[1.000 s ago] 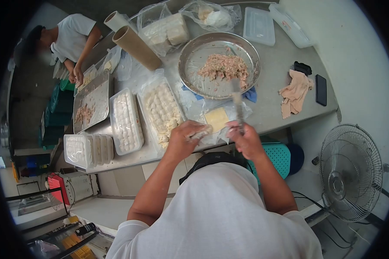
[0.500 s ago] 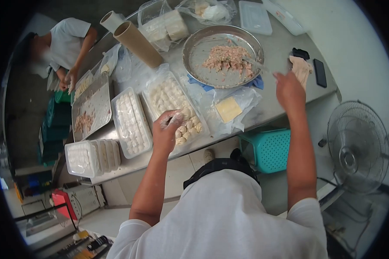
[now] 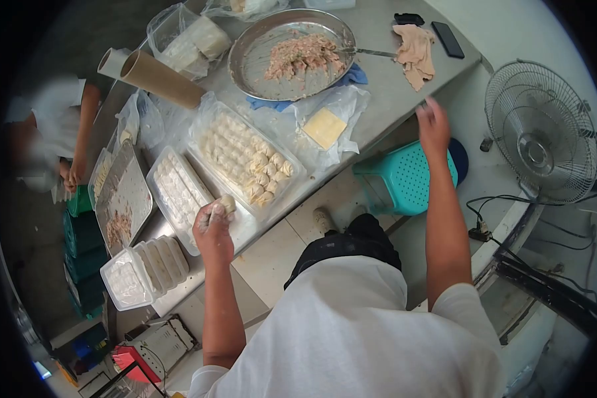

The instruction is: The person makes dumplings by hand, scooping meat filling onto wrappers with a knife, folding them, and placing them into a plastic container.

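Metal table (image 3: 388, 87) stands by fan (image 3: 536, 149); left grip (image 3: 213, 232) pinches dumpling (image 3: 228, 204); right grip (image 3: 434, 131) hangs loosely parted.

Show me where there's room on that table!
Bare metal tabletop shows between the plastic sheet and peach cloth, and right of the round pan, above the utensil handle. The metal tray, stacked boxes and dumpling container crowd the left.

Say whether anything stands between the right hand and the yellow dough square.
Nothing visible does: only bare table and part of the crinkled sheet lie between the right hand and the yellow square, which lies uncovered on that sheet. The pan stands off that line.
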Tool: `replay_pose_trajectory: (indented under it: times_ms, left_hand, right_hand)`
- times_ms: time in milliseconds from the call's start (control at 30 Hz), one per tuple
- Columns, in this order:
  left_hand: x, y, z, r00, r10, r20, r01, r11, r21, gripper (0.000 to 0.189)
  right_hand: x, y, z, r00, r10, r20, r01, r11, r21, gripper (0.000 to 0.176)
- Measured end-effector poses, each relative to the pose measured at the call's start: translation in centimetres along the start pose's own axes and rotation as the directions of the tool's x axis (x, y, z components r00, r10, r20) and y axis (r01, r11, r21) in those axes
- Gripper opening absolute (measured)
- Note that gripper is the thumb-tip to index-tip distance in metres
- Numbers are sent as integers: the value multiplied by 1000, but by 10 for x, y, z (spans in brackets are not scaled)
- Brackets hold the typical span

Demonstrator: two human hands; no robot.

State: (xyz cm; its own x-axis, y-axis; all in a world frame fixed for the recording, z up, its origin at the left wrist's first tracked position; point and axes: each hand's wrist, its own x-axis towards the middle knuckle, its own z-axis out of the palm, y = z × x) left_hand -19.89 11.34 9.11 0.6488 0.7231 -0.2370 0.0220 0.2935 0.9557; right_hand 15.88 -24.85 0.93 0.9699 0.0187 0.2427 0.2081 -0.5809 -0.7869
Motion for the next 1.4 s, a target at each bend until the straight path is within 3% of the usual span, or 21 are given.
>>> replay_pose_trajectory:
  times_ms: [33,67,100,167,200,267,300,367,400,467,700,767,900,967,1033,1067,1100,1133,1233,1300,1400]
  left_hand:
    - [0,1,-3,1000,0,-3,0,998,-66,14]
    - [-2,0,-5,999,6,-53,-10,997,-82,13]
    - [-4,-2,-7,999,10,-47,-13,997,-71,13]
    - [-9,-8,-8,1000,-1,-11,0,998,-66,13]
    - [-12,-10,-1,1000,-6,-8,6,999,-46,13]
    - [-24,-13,15,998,-61,32,60,997,47,13]
    - [-32,-15,25,998,-60,22,59,996,63,13]
    - [-47,-18,40,994,-104,38,98,986,135,12]
    - [-53,-21,43,994,-106,33,99,983,156,12]
    - [-74,-24,40,995,-86,43,74,972,223,12]
    - [-104,0,38,998,-29,-58,44,959,279,13]
    - [-91,2,40,999,-5,-50,17,968,250,13]
    - [-56,-3,38,996,-32,79,12,969,245,13]
    - [-51,-3,43,996,-55,71,35,966,258,13]
    - [-42,-8,43,996,-66,62,47,959,278,13]
    - [-40,-12,38,994,-78,73,58,966,254,14]
    - [-39,-16,34,991,-96,88,74,970,231,14]
    - [-38,-21,31,989,-116,90,91,966,240,14]
    - [-30,-30,35,983,-139,120,109,967,232,15]
    - [-26,-32,40,972,-160,171,113,960,254,16]
    - [-25,-20,51,973,-134,188,85,964,250,15]
  right_hand:
    - [-31,36,-9,975,222,-26,-204,930,306,39]
    - [-61,91,-14,943,321,-87,-294,928,230,44]
    - [-91,127,-19,832,547,-89,-534,834,137,44]
    - [-141,186,-22,758,648,72,-651,758,29,43]
    - [-150,193,-18,745,662,78,-666,746,33,43]
    - [-169,204,-5,758,541,364,-467,840,-277,41]
    - [-170,213,4,749,544,378,-473,839,-270,41]
    - [-169,232,28,817,421,395,-250,875,-415,42]
    - [-162,235,36,808,429,403,-263,876,-405,42]
    - [-146,226,36,865,391,314,-175,821,-543,44]
    - [-118,207,33,750,616,239,-386,702,-598,48]
    - [-124,208,30,741,668,72,-534,650,-541,50]
    - [-150,247,17,800,599,-28,-552,718,-424,54]
    - [-160,278,2,749,609,-259,-662,704,-258,59]
    - [-172,326,-15,620,688,-378,-770,626,-123,59]
    - [-176,316,-17,616,694,-372,-775,618,-130,59]
    - [-179,301,-27,384,866,-320,-872,454,183,64]
    - [-185,288,-35,143,971,-194,-857,219,466,69]
    - [-224,287,-8,112,989,-93,-763,145,630,79]
    - [-249,271,17,59,982,179,-655,-97,749,91]
    - [-263,216,50,82,947,310,-572,-210,793,94]
